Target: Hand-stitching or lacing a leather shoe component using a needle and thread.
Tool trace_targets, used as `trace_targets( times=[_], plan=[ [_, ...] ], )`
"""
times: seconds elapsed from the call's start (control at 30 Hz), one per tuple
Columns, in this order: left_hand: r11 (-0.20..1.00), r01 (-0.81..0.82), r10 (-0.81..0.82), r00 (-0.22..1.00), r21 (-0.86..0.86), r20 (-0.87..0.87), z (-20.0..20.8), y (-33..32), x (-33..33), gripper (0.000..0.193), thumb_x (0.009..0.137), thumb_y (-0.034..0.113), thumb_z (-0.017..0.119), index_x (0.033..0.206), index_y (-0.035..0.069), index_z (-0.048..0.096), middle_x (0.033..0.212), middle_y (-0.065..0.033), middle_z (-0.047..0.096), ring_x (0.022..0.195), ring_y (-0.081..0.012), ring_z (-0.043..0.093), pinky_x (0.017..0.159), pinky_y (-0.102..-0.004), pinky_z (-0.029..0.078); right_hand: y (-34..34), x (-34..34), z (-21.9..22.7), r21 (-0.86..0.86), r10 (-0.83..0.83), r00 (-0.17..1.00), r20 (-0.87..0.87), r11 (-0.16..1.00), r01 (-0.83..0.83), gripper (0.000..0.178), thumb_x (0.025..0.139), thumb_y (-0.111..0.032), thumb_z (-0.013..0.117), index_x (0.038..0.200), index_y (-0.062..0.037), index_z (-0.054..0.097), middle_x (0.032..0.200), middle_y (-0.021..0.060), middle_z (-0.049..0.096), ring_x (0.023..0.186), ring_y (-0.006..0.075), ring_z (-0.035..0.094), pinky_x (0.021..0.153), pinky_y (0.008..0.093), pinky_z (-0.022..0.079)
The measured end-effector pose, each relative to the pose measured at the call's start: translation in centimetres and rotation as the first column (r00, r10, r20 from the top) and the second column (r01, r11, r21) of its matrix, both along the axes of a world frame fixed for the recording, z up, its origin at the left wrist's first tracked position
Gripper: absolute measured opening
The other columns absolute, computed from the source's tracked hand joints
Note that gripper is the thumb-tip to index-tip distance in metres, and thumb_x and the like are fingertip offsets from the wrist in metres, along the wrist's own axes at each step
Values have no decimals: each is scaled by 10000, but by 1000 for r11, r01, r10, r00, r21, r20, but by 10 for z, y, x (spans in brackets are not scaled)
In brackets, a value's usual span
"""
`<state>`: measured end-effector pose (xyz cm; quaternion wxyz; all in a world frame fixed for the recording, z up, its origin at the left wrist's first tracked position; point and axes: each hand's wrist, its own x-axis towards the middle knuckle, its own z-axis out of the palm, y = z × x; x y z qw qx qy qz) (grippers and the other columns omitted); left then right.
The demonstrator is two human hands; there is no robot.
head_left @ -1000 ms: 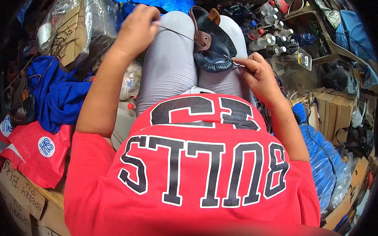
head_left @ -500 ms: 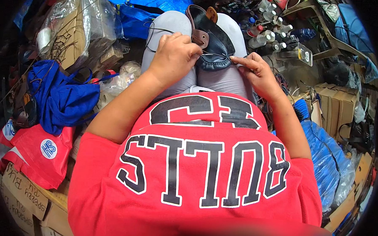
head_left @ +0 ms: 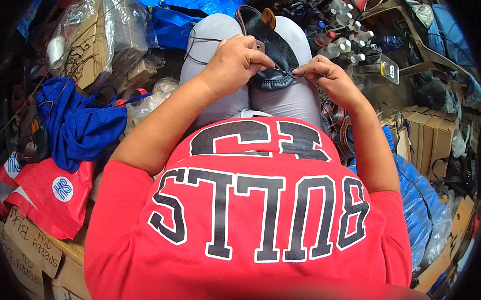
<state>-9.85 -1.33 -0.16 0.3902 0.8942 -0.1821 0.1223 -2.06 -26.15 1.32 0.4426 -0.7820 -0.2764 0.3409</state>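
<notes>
A dark leather shoe with a gathered, puckered toe seam rests across my grey-clad knees, its toe toward me. Brown leather shows at its collar, with an eyeletted flap partly behind my left hand. That hand is closed in a pinch over the toe seam, on what looks like a thin needle or thread end; the fingers partly cover it. My right hand pinches the shoe's right edge at the seam. A dark thread loops out over my left knee.
Several plastic bottles stand beyond my right knee. Plastic-wrapped cardboard, a blue cloth and a red bag lie on the left. Cardboard boxes and blue plastic sheeting are on the right.
My left hand has moved right and closer to the right hand, its fingertips now over the toe seam. The light strand stretched between the hands no longer shows. My right hand has shifted slightly.
</notes>
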Motion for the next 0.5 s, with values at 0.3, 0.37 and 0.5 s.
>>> trace_targets(
  times=[0.3, 0.37, 0.5],
  plan=[
    [1000, 31, -31, 999, 4, -17, 1, -5, 2, 194, 680, 37, 704, 820, 169, 729, 659, -30, 516, 662, -207, 499, 624, -332, 416, -1, 2, 1, 36, 16, 999, -45, 999, -14, 484, 677, 107, 443, 1022, -112, 703, 808, 7, 477, 814, 123, 477, 791, 229, 393],
    [999, 49, -49, 999, -10, -21, -4, -5, 6, 199, 677, 33, 703, 821, 167, 729, 657, -33, 516, 657, -207, 501, 618, -330, 416, 0, 2, 1, 45, 12, 997, -75, 999, -9, 451, 691, 86, 469, 1021, -109, 707, 787, -1, 489, 814, 123, 476, 796, 227, 392],
    [993, 105, -107, 993, -52, -47, -8, -5, 18, 190, 669, 29, 705, 808, 156, 724, 658, -35, 518, 657, -210, 512, 605, -327, 418, 1, 7, 1, 55, 27, 994, -108, 998, -21, 435, 692, 82, 492, 1016, -108, 710, 781, -6, 506, 810, 122, 474, 801, 223, 390]
  ],
)
